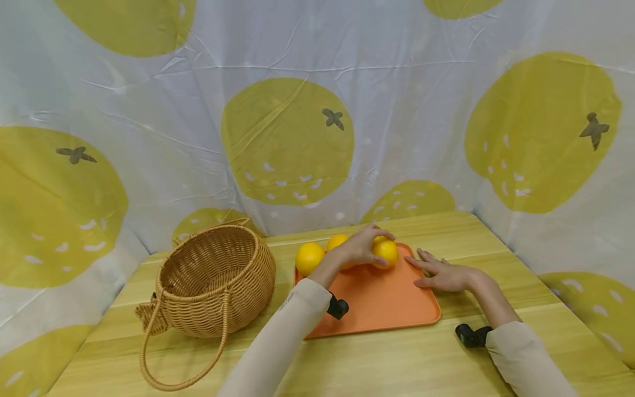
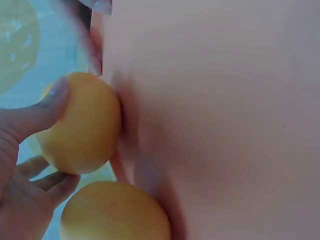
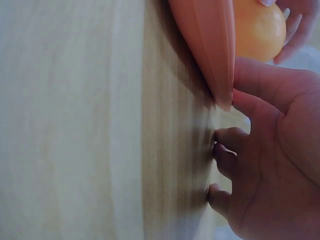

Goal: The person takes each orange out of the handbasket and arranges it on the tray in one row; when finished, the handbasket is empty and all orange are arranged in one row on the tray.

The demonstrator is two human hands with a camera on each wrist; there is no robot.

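My left hand grips a yellow-orange orange at the back right of a flat orange tray. In the left wrist view, the thumb lies on one side of this fruit and the fingers curl round the other. A second orange is close beside those fingers. Farther left on the tray are another orange and one partly hidden by the left hand. My right hand touches the tray's right rim with thumb and forefinger, its other fingertips resting on the table in the right wrist view.
A round wicker basket stands left of the tray, its opening tilted toward me and one handle hanging down in front. The wooden table ends at a fruit-print curtain behind and at the sides.
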